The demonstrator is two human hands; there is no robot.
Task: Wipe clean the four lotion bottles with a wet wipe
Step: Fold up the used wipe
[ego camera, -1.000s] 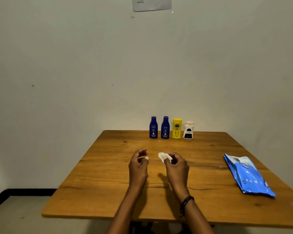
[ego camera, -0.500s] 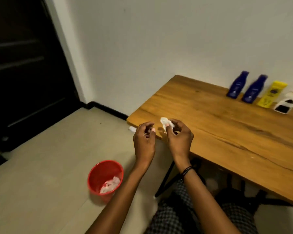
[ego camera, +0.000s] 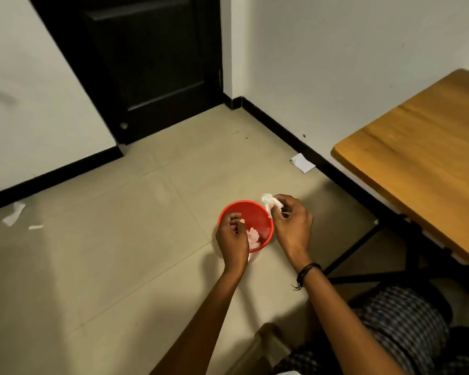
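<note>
— Wet wipe (ego camera: 268,200), where is it seen?
— Crumpled and white, it is pinched in the curled fingertips of the right hand (ego camera: 290,226), just over the red bin (ego camera: 251,212) at its 1 o'clock rim.
— And the left hand (ego camera: 232,239)?
— Held over the bin's 8 o'clock side, fingers loosely curled, nothing gripped. Used wipes (ego camera: 253,236) are seen inside; the table (ego camera: 417,158) is at 3 o'clock.

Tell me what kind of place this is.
Likely a plain indoor room, perhaps a home: a dark door, tiled floor, a wooden table by a white wall, and a small red bin.
</note>
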